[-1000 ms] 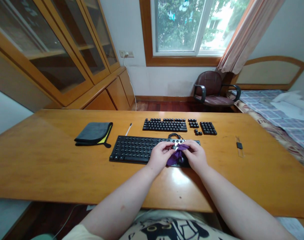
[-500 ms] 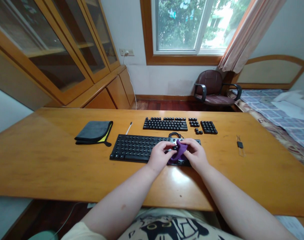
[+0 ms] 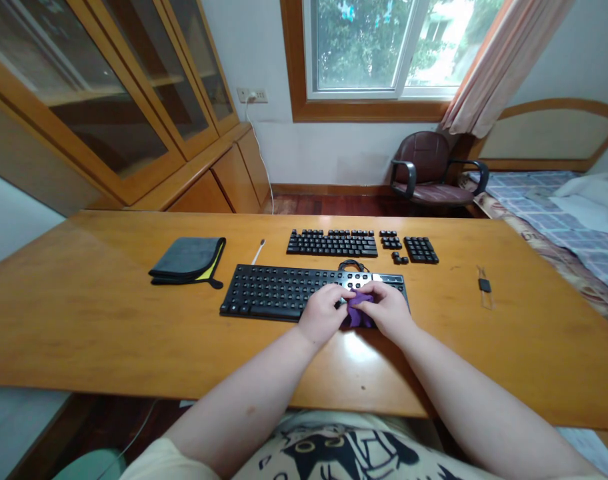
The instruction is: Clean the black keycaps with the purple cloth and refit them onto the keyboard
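A black keyboard point(image 3: 267, 293) with its keycaps taken off lies on the desk, its bare switches showing. Over its right part, my right hand point(image 3: 389, 310) is closed on a bunched purple cloth point(image 3: 360, 312). My left hand point(image 3: 325, 312) is pinched against the cloth's left side; what its fingertips hold is hidden, though a small dark piece showed there earlier. Behind the keyboard, loose black keycaps point(image 3: 333, 245) are laid out in keyboard order, with a number block point(image 3: 421, 250) at the right.
A folded grey cloth point(image 3: 187, 259) with a yellow underside lies left, near a small white brush point(image 3: 259, 252). At the right is a wire keycap puller point(image 3: 485, 285). A coiled cable point(image 3: 353, 265) sits behind the keyboard. Beyond the desk point(image 3: 134, 347) stands an office chair point(image 3: 427, 167).
My fingers have drawn closer together around the purple cloth, and the dark piece between them is now covered. The view has tilted slightly. Items on the desk stay in place.
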`<move>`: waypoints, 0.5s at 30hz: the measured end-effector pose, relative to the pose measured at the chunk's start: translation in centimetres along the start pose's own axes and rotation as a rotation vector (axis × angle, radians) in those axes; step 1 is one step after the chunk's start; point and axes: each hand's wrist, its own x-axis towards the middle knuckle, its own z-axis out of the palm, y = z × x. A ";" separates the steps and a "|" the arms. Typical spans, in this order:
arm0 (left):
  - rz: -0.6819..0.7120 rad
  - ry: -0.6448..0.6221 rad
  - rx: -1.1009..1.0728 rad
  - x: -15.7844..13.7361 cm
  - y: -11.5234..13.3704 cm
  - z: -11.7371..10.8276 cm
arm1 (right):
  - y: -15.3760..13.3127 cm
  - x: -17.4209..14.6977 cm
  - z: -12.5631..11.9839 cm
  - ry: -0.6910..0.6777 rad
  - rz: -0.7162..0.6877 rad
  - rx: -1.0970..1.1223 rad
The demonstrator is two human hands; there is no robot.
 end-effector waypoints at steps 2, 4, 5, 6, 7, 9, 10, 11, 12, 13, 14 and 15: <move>-0.012 -0.005 -0.004 0.0 0.0 0.0 | -0.2 0.0 0.0 0.011 0.048 0.050; -0.033 -0.017 -0.007 0.1 0.1 -0.1 | -0.4 0.1 -0.1 0.015 0.066 0.077; -0.047 -0.025 -0.009 0.2 0.1 -0.2 | -0.5 0.1 -0.1 0.011 0.066 0.087; -0.063 -0.031 -0.012 0.2 0.1 -0.2 | -0.5 0.1 -0.2 0.006 0.062 0.098; -0.080 -0.034 -0.016 0.2 0.2 -0.2 | -0.5 0.2 -0.2 0.000 0.058 0.109; -0.112 -0.034 -0.030 0.3 0.2 -0.2 | -0.5 0.3 -0.3 -0.008 0.053 0.133; -0.127 -0.030 -0.039 0.3 0.1 -0.2 | -0.5 0.3 -0.4 -0.006 0.052 0.141; -0.141 -0.026 -0.051 0.3 0.1 -0.2 | -0.5 0.3 -0.4 -0.001 0.052 0.147; -0.154 -0.021 -0.066 0.3 0.1 -0.1 | -0.5 0.3 -0.4 0.005 0.052 0.150; -0.167 -0.017 -0.084 0.3 0.0 -0.1 | -0.6 0.3 -0.5 0.010 0.050 0.152; -0.179 -0.013 -0.104 0.3 0.0 0.0 | -0.6 0.3 -0.5 0.014 0.048 0.151; -0.191 -0.009 -0.129 0.3 -0.1 0.0 | -0.6 0.3 -0.5 0.016 0.046 0.150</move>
